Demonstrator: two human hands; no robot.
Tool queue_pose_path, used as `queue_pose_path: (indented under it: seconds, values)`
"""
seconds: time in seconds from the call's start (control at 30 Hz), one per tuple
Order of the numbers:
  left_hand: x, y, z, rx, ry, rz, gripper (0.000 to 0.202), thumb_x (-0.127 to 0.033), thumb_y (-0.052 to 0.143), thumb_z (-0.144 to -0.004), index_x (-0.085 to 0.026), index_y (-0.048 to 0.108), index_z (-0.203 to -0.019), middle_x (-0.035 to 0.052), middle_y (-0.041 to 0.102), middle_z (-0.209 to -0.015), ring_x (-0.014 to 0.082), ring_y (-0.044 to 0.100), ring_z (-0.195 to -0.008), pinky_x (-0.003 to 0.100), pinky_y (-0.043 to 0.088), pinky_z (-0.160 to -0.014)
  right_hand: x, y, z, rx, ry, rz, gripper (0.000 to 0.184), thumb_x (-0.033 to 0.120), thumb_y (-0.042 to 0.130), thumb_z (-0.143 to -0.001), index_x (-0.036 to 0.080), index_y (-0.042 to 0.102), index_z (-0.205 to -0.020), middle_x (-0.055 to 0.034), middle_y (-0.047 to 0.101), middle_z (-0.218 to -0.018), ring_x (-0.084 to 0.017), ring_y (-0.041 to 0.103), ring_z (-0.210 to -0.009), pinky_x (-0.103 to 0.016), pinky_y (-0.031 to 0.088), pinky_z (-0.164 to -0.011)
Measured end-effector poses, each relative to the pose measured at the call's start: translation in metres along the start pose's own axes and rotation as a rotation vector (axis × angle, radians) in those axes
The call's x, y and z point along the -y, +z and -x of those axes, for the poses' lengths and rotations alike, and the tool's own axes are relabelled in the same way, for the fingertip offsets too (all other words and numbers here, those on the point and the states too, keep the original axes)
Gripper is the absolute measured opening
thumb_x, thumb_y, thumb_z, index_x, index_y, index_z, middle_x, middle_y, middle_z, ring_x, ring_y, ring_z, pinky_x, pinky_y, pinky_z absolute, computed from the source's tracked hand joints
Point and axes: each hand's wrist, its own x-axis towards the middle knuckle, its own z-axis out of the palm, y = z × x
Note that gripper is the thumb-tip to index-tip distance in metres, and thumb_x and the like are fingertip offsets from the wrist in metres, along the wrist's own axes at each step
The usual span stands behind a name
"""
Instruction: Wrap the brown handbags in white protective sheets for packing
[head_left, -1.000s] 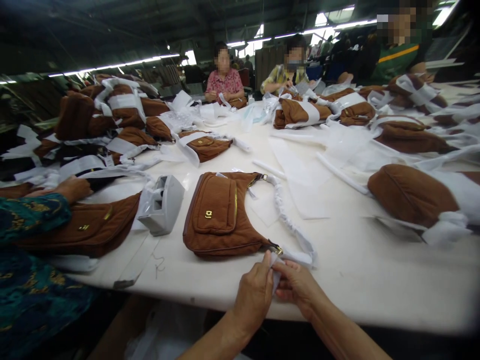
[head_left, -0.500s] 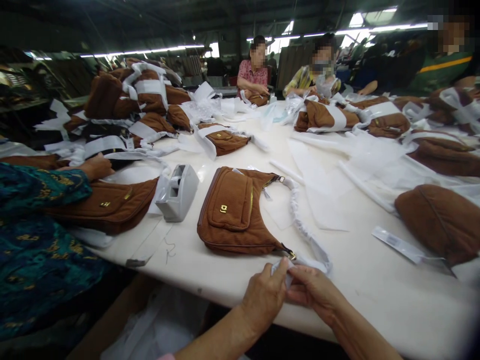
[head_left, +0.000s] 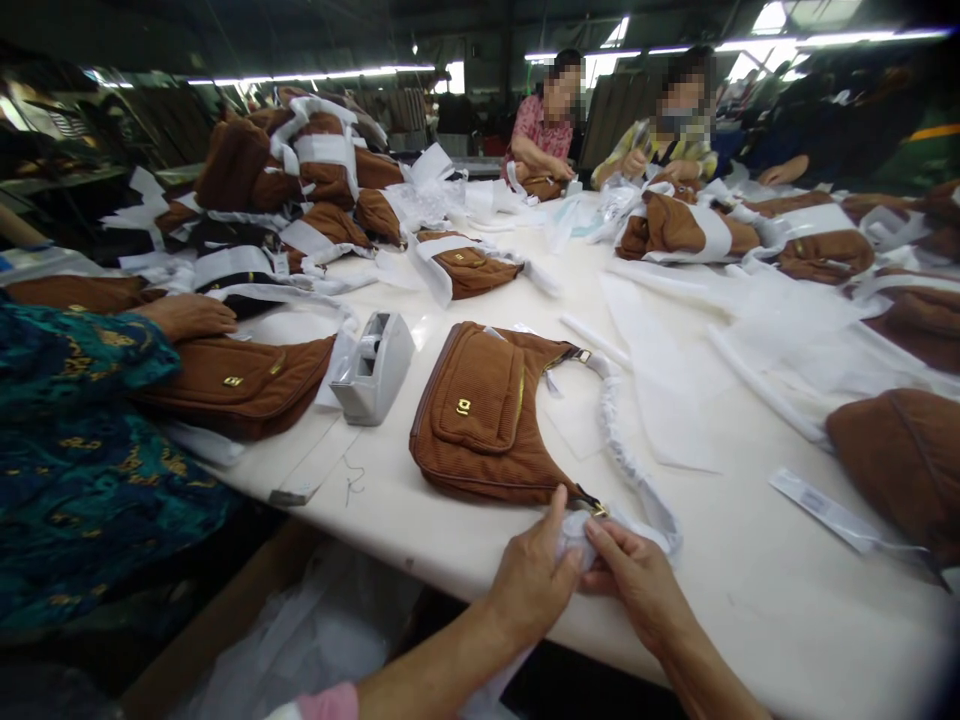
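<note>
A brown corduroy shoulder bag (head_left: pixel 472 430) with a gold emblem lies on its back on the white table (head_left: pixel 757 560). Its strap (head_left: pixel 619 430) is wrapped in white tissue and curves to the right. At the near strap end, by the gold clasp (head_left: pixel 598 509), my left hand (head_left: pixel 529 575) closes on a crumpled piece of white tissue paper (head_left: pixel 574 532). My left index finger reaches up toward the bag's corner. My right hand (head_left: pixel 634 580) pinches the same tissue from the right, thumb on top. The fingertips beneath the tissue are hidden.
A grey tape dispenser (head_left: pixel 375 375) stands left of the bag. Beside it, a co-worker's hand (head_left: pixel 191 315) rests over another brown bag (head_left: pixel 247 385). White paper sheets (head_left: pixel 656 380), a tag (head_left: pixel 817 510) and more brown bags lie around; two people work across the table.
The view has swung slightly left. My left index finger has stretched out, and more of the tissue shows between my hands. The co-worker's hand at left lies flatter.
</note>
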Motion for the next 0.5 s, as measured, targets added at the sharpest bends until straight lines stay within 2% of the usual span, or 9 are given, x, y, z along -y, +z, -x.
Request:
queue_pose_path:
  seconds: [0.07,0.13,0.2,0.27,0.37,0.43,0.5]
  values:
    - [0.002,-0.011,-0.002,0.006,-0.128,0.263,0.056,-0.04,0.03,-0.09,-0.013,0.019,-0.137,0.0048,0.063,-0.081,0.0173,0.06,-0.074,0.03,0.05,-0.07,-0.001,-0.001,0.0,-0.011,-0.016,0.05,0.036,0.05,0.064,-0.067,0.015,0.057,-0.062,0.0023,0.051,-0.057,-0.009,0.046,-0.052,-0.021,0.045,-0.05]
    - [0.004,-0.019,-0.003,0.014,-0.244,0.491,0.05,-0.043,0.02,-0.091,-0.016,0.031,-0.132,0.0037,0.064,-0.079,0.0144,0.06,-0.068,0.027,0.05,-0.064,-0.001,0.0,0.0,-0.01,-0.026,0.078,0.034,0.049,0.061,-0.07,0.016,0.058,-0.065,0.0022,0.052,-0.058,-0.01,0.048,-0.055,-0.02,0.046,-0.051]
    - [0.004,-0.023,-0.003,0.01,-0.304,0.616,0.047,-0.045,0.018,-0.091,-0.016,0.045,-0.117,0.0046,0.064,-0.085,0.0134,0.06,-0.07,0.025,0.049,-0.062,-0.002,0.001,0.001,-0.015,-0.04,0.089,0.033,0.049,0.061,-0.071,0.016,0.06,-0.067,0.0022,0.052,-0.059,-0.01,0.048,-0.057,-0.02,0.047,-0.052]
    - [0.002,-0.023,-0.002,0.02,-0.324,0.597,0.042,-0.047,0.028,-0.089,-0.015,0.051,-0.104,0.0045,0.064,-0.086,0.0141,0.06,-0.073,0.024,0.048,-0.064,-0.002,0.003,0.001,-0.035,-0.055,0.089,0.032,0.048,0.061,-0.071,0.016,0.061,-0.072,0.0021,0.053,-0.063,-0.009,0.048,-0.057,-0.019,0.047,-0.051]
    - [-0.002,-0.021,0.0,0.035,-0.205,0.391,0.033,-0.038,0.055,-0.078,-0.017,0.053,-0.102,0.0028,0.063,-0.09,0.0164,0.058,-0.082,0.025,0.046,-0.073,-0.004,0.004,0.0,-0.055,-0.065,0.071,0.032,0.048,0.062,-0.071,0.016,0.062,-0.078,0.0022,0.053,-0.064,-0.009,0.047,-0.058,-0.018,0.048,-0.05]
    - [-0.003,-0.021,0.003,0.023,-0.105,0.242,0.032,-0.028,0.057,-0.075,-0.02,0.053,-0.106,0.0012,0.063,-0.092,0.0167,0.057,-0.083,0.025,0.046,-0.074,-0.008,0.001,0.001,-0.067,-0.067,0.06,0.033,0.048,0.063,-0.07,0.016,0.062,-0.078,0.002,0.053,-0.066,-0.009,0.048,-0.059,-0.018,0.048,-0.051]
    - [-0.005,-0.017,0.008,-0.003,-0.02,0.103,0.025,-0.023,0.048,-0.08,-0.02,0.055,-0.104,0.0013,0.062,-0.09,0.0163,0.057,-0.079,0.025,0.046,-0.072,-0.012,-0.004,0.003,-0.092,-0.053,0.064,0.033,0.048,0.065,-0.069,0.017,0.062,-0.08,0.0018,0.054,-0.069,-0.009,0.049,-0.061,-0.018,0.049,-0.053]
